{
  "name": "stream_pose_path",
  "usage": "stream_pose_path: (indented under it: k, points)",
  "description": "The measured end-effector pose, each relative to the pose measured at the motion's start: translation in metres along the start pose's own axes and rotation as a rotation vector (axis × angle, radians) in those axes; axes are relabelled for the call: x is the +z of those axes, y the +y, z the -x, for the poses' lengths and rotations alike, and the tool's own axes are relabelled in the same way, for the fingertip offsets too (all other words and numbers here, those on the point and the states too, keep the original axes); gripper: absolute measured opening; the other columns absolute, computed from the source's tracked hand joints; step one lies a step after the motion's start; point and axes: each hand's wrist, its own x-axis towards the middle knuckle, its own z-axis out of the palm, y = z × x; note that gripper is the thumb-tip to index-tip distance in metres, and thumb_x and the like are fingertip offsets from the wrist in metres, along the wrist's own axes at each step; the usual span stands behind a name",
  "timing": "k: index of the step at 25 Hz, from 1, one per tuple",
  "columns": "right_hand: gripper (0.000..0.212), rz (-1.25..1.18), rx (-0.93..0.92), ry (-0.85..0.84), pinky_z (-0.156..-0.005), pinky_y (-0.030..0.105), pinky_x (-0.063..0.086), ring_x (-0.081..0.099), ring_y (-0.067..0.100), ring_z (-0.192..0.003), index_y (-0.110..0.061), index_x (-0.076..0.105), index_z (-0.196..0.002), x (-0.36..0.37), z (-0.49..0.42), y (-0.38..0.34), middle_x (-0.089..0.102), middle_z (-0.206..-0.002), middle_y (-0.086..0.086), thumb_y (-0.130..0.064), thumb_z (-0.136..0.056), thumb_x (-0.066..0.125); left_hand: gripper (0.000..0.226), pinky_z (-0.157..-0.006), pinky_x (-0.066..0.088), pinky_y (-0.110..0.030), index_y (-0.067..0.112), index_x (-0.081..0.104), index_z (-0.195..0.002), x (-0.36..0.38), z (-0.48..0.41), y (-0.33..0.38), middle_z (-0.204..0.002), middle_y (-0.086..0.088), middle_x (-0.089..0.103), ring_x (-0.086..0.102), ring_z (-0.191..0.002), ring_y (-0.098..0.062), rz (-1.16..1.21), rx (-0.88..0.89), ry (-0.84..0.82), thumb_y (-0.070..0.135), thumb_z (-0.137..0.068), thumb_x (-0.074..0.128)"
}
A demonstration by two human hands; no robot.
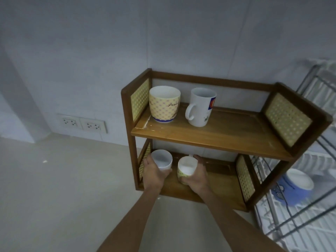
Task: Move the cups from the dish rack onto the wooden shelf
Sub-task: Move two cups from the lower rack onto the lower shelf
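Note:
A two-tier wooden shelf (209, 137) with woven side panels stands on the counter against the wall. Its upper board holds a yellow dotted cup (163, 104) at the left and a white mug (201, 108) with a handle beside it. On the lower tier, my left hand (154, 174) is wrapped around a small white cup (161, 160) at the far left. My right hand (197, 176) grips a yellow-patterned cup (185, 169) just right of it. The two cups stand close together, upright. A blue cup (295, 186) lies in the dish rack (294, 224) at the right.
The white wire dish rack fills the right edge, close against the shelf's right side. A double wall socket (82, 123) sits low on the wall to the left. Pale countertop (63, 188) stretches left and in front of the shelf.

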Motion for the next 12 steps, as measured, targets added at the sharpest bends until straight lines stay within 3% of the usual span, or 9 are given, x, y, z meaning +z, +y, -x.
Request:
stream_pose_path:
  k: [3,7,10,12]
  points:
    - [0.111,0.007,-0.01,-0.085,-0.105,0.039,0.038,0.04,0.025,-0.127,-0.021,0.026,-0.143,-0.009,0.007,0.0,0.042,-0.137,0.008,-0.017,-0.052,0.09,0.098,-0.108,0.034,-0.04,0.008,0.022,-0.147,-0.001,0.006,0.003,-0.146,-0.014,0.037,0.038,-0.134,-0.031,0.006,0.012,-0.022,0.033,-0.072,0.081]
    - [0.091,-0.048,-0.026,-0.092,-0.106,0.031,0.033,0.038,0.017,-0.131,-0.015,0.029,-0.144,-0.035,0.043,-0.001,0.039,-0.146,0.008,-0.017,-0.068,0.081,0.084,-0.099,0.042,-0.043,0.006,0.017,-0.148,-0.009,0.047,0.005,-0.146,-0.02,0.034,0.04,-0.13,-0.036,0.026,0.07,-0.017,0.017,-0.084,0.07]
    - [0.073,-0.003,-0.121,-0.03,-0.106,0.027,0.032,0.038,0.016,-0.133,-0.013,0.032,-0.144,-0.066,0.092,0.01,0.039,-0.148,0.006,-0.018,-0.082,0.071,0.066,-0.096,0.044,-0.041,0.007,0.027,-0.146,-0.009,0.102,0.006,-0.143,-0.017,0.037,0.043,-0.127,-0.033,0.097,0.223,-0.04,0.009,-0.088,0.061]
    - [0.057,-0.047,-0.206,0.067,-0.095,0.02,0.044,0.049,0.012,-0.123,-0.019,0.045,-0.136,-0.091,0.13,0.023,0.052,-0.136,-0.001,-0.015,-0.084,0.068,0.052,-0.092,0.046,-0.036,0.01,0.041,-0.138,-0.005,0.139,0.009,-0.137,-0.011,0.046,0.049,-0.122,-0.026,0.105,0.412,-0.061,0.008,-0.089,0.059]
